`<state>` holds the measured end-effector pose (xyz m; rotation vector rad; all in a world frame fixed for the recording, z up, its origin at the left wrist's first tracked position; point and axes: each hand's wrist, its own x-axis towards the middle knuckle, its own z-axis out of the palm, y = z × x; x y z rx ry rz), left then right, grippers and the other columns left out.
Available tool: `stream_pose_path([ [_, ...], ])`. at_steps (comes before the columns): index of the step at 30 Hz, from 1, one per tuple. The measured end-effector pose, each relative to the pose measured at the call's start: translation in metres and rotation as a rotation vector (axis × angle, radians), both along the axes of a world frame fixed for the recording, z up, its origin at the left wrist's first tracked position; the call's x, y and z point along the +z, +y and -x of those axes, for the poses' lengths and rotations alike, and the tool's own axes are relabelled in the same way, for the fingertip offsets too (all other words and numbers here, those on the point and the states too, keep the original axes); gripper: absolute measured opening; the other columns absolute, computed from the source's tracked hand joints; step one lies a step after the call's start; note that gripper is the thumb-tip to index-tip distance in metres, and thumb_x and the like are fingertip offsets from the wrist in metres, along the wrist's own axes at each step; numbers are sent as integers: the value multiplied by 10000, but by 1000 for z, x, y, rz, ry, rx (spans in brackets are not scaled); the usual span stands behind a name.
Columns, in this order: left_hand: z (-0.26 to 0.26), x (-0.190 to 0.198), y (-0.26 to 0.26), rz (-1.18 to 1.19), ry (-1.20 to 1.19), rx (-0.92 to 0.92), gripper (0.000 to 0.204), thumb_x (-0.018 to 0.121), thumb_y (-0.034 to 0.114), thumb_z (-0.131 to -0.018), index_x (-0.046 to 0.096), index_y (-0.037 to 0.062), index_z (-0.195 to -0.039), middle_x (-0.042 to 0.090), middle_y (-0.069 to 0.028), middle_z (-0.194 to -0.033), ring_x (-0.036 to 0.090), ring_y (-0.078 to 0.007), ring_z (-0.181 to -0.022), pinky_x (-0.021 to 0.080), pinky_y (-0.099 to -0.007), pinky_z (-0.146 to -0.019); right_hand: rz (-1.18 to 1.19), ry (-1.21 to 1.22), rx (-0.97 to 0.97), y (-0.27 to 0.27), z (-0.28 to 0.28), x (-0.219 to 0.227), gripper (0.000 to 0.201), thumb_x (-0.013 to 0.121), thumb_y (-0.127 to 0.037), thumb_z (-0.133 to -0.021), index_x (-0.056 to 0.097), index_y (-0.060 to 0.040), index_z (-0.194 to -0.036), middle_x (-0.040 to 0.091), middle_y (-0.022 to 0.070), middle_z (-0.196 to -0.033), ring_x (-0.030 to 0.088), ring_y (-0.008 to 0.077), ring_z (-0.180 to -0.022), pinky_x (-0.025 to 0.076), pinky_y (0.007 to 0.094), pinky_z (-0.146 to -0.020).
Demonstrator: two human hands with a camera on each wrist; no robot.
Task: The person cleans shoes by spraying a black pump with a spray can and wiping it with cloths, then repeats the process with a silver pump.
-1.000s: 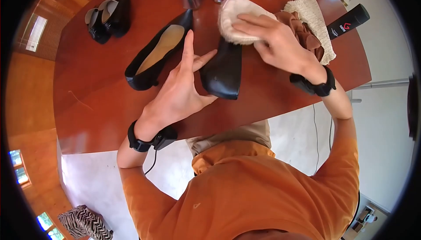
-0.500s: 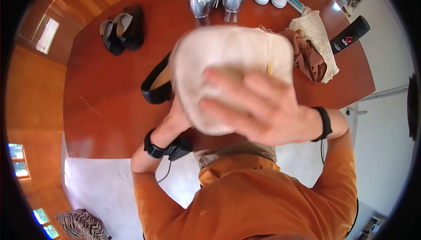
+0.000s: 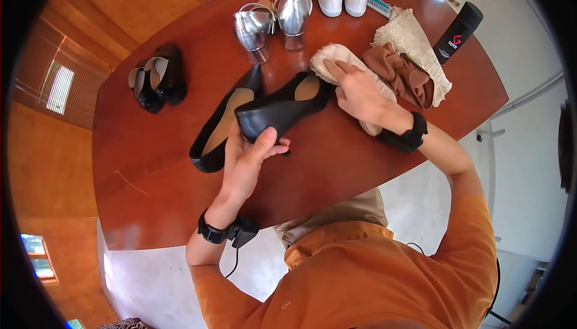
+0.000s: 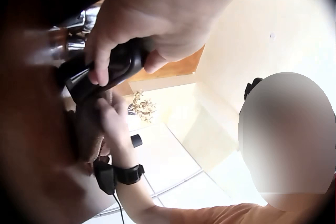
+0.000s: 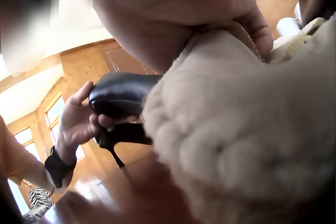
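Observation:
My left hand point(image 3: 242, 170) grips a black high-heeled pump point(image 3: 267, 112) around its heel end, thumb on the outer side. The pump is tilted, with its toe toward my right hand point(image 3: 365, 97). In that hand I hold a cream fleece polishing pad point(image 3: 375, 124), right at the pump's toe. In the right wrist view the fluffy pad point(image 5: 231, 124) fills much of the picture, hiding the toe. The matching black pump point(image 3: 203, 159) stands on the table just left of the held one, partly covered by it.
A pair of black shoes point(image 3: 170, 85) stands at the left. Behind are silver heels point(image 3: 293, 13), white shoes point(image 3: 330, 1) and a teal-bristled brush point(image 3: 379, 7). At the right lie a brown cloth point(image 3: 396, 70), a cream woven cloth point(image 3: 415, 34) and a black spray can point(image 3: 460, 31).
The pad was lifted up close to the head camera, then came down beside the toe. My left hand, open against the pump earlier, now grips it and has turned it.

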<state>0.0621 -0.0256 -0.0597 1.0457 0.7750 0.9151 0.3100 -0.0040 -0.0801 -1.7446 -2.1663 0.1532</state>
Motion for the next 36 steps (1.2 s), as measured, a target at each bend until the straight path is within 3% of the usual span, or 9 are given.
stream_pose_path([
  [5,-7,-11,-3,-287,154,-64,649,641,51,-839,245,-25,-1348,490,-128,-1205,540,-186,-1072,472,-310,-894,-220,154,266,-2,17,4,562,510,32,-690,511,-73,-1242,516,209,-1223,523,375,-1075,459,399,-885],
  [9,-8,-18,1,-301,265,-113,729,624,6,-829,169,9,-1399,459,-122,-1262,499,-192,-1141,436,-321,-941,-147,262,41,42,-6,10,455,483,-71,-731,569,-112,-1176,624,205,-978,587,391,-909,477,455,-815],
  [14,-4,-19,1,-327,295,-133,729,610,3,-832,156,10,-1402,456,-131,-1276,494,-203,-1157,431,-332,-954,-57,162,-45,49,-19,40,456,505,-88,-744,556,-141,-1194,626,172,-1005,585,364,-928,479,450,-805],
  [17,-5,-18,2,-332,303,-133,726,609,13,-835,153,4,-1400,460,-141,-1272,495,-207,-1159,429,-341,-963,-246,67,264,49,-5,11,470,514,-85,-748,549,-153,-1211,622,181,-1025,591,359,-939,473,448,-826],
  [18,-4,-17,2,-320,315,-133,727,610,19,-836,151,0,-1399,463,-144,-1267,497,-209,-1157,427,-345,-968,-2,-16,155,49,-6,11,521,504,-17,-738,516,-131,-1246,555,185,-1181,530,332,-1084,452,407,-911],
  [21,-3,-18,0,-345,345,-133,724,611,28,-840,149,-8,-1395,469,-148,-1259,510,-210,-1141,433,-347,-964,258,-13,-47,60,-7,26,497,496,-12,-733,532,-127,-1215,593,200,-1088,558,346,-1017,460,424,-868],
  [25,-4,-21,3,-344,323,-104,724,615,40,-842,150,-8,-1393,470,-150,-1257,521,-210,-1127,450,-337,-946,-90,-12,265,26,11,15,511,513,30,-699,506,-25,-1206,553,207,-1159,545,363,-1032,454,425,-874],
  [30,-16,-22,0,-405,345,-81,731,619,65,-848,133,-38,-1384,498,-174,-1209,536,-199,-1093,485,-312,-897,47,82,8,37,-7,8,554,506,29,-709,448,-31,-1257,559,273,-1070,545,426,-981,450,445,-855],
  [36,-25,-19,7,-492,572,-100,781,662,84,-822,141,-73,-1382,472,-210,-1263,512,-243,-1148,462,-345,-915,-292,68,285,-29,37,34,551,546,23,-695,454,-3,-1239,525,211,-1189,546,377,-1029,485,428,-832],
])
